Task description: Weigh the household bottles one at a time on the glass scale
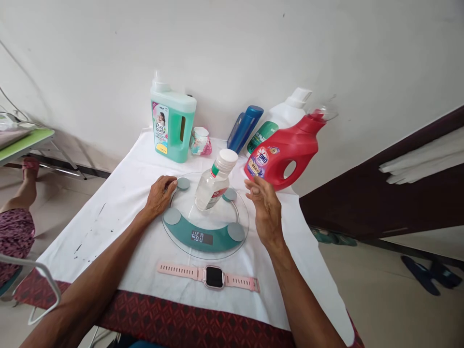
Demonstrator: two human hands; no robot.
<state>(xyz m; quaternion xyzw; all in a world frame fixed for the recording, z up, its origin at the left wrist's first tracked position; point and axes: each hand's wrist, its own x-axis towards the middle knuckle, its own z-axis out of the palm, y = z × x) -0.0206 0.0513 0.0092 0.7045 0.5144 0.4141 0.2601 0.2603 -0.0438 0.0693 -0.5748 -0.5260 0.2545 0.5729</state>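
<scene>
A round glass bathroom scale [188, 236] with a teal band lies on the white cloth, lit digits on its display. On the scale stands a clear bottle [212, 189] with a white cap and a red-and-green label. My left hand [161, 194] rests at the scale's left edge, fingers loosely bent, holding nothing. To the right of the bottle, my right hand [267, 210] hovers over the scale's rim with its fingers apart, touching neither. Nearer me lies a pink-strapped smartwatch [213, 277], its screen dark.
Along the wall stand a green detergent jug [173, 128], a small wrapped pack [200, 140], blue bottles [246, 128], a white jug [286, 116] and a red detergent jug [290, 150]. Another person's leg [18, 198] shows at left. Dark slippers [422, 274] lie on the floor at right.
</scene>
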